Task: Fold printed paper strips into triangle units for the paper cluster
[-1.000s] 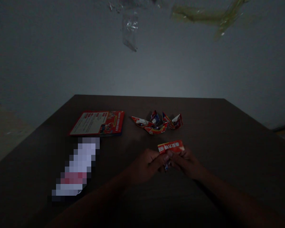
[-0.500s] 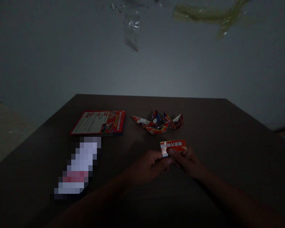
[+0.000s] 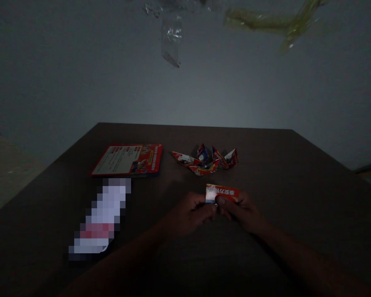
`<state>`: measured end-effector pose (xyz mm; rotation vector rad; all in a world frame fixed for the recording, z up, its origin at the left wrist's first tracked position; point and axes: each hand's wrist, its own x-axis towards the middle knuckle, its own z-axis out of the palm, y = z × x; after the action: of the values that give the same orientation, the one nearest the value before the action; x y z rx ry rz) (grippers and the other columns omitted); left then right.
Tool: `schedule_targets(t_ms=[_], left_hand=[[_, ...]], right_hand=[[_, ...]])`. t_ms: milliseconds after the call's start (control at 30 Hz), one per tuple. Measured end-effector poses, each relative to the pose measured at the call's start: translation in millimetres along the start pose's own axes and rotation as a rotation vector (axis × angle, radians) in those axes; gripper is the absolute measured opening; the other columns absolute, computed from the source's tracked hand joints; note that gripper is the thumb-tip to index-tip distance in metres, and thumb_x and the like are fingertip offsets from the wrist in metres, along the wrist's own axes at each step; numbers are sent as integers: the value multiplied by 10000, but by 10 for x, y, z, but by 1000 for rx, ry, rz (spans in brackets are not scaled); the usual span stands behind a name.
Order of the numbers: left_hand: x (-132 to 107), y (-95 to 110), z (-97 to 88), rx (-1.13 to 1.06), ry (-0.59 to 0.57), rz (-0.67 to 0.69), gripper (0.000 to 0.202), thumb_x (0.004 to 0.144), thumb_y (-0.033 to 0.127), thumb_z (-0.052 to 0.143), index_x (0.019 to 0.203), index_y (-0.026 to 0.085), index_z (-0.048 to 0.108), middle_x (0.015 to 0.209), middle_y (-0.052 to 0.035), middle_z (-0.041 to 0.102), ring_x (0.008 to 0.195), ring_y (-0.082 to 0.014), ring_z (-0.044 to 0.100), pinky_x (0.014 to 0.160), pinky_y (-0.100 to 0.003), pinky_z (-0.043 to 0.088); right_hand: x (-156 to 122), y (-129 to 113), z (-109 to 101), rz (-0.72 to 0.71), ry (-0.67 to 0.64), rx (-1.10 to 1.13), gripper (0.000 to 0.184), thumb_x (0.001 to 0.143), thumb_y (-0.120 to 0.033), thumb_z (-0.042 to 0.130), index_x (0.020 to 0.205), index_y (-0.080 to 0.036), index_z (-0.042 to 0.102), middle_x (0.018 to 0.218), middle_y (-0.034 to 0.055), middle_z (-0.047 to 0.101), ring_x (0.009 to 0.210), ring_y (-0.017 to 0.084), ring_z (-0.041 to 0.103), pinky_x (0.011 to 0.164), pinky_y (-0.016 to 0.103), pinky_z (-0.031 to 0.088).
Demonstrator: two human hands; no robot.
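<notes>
Your left hand [image 3: 192,215] and right hand [image 3: 246,212] both pinch red printed paper [image 3: 225,192]; folded pieces [image 3: 204,168] just beyond, red booklets [image 3: 119,161] far left.

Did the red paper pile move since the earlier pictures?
No. The red paper pile hasn't shifted either way: it sits the same against the far left corner of the table.

In the grip, red paper [image 3: 227,191] with white lettering and a pale left end; beyond it, red, white and blue boats [image 3: 204,168]; left, red leaflets [image 3: 126,161] with a pale panel.
</notes>
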<state>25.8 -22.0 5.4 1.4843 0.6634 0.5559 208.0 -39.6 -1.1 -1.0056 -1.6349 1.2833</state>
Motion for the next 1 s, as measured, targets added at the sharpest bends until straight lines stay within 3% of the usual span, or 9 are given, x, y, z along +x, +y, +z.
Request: schedule_targets(t_ms=[233, 433, 600, 733, 900, 1000], left_hand=[[-2, 2, 10, -93, -4, 51, 393, 849, 455, 454, 730, 101, 576, 559, 46, 378, 482, -53, 313, 459, -189, 251], [26, -10, 8, -219, 37, 16, 374, 838, 457, 469, 722, 109, 540, 609, 21, 450, 476, -57, 377, 428, -188, 265], [27, 14, 23, -189, 67, 35, 404, 861, 472, 428, 708, 110, 525, 555, 49, 372, 470, -49, 310, 434, -186, 227], [34, -20, 22, -149, 57, 9, 388, 851, 469, 452, 730, 110, 539, 577, 33, 428, 476, -54, 373, 443, -183, 282], [34, -45, -28, -70, 56, 41, 398, 852, 456, 459, 726, 98, 578, 549, 28, 446, 473, -58, 394, 443, -182, 297], [26, -44, -38, -120, 114, 18, 371, 832, 448, 500, 713, 102, 566, 560, 25, 463, 470, -56, 404, 436, -181, 297]], right_hand=[[-13, 0, -15, -12, 7, 66, 465, 868, -451, 471, 511, -156, 517, 468, -19, 462, 458, 98, 416, 483, 230, 311], [-11, 4, -11, 3, -17, 64, 461, 868, -446, 473, 517, -153, 531, 475, -13, 479, 476, 107, 439, 499, 236, 320], [-11, 8, -26, 7, -11, -3, 501, 879, -462, 442, 498, -152, 538, 456, -14, 472, 466, 103, 426, 498, 235, 313], [-15, 25, -32, 15, 5, 65, 486, 878, -426, 464, 478, -158, 526, 448, -13, 476, 478, 112, 443, 521, 244, 334], [11, 27, -16, 51, -26, 86, 511, 861, -489, 454, 488, -153, 550, 456, -4, 489, 486, 120, 458, 524, 251, 340], [18, 6, -13, 85, 23, 95, 510, 861, -490, 453, 489, -153, 546, 420, -14, 468, 436, 105, 412, 476, 241, 300]])
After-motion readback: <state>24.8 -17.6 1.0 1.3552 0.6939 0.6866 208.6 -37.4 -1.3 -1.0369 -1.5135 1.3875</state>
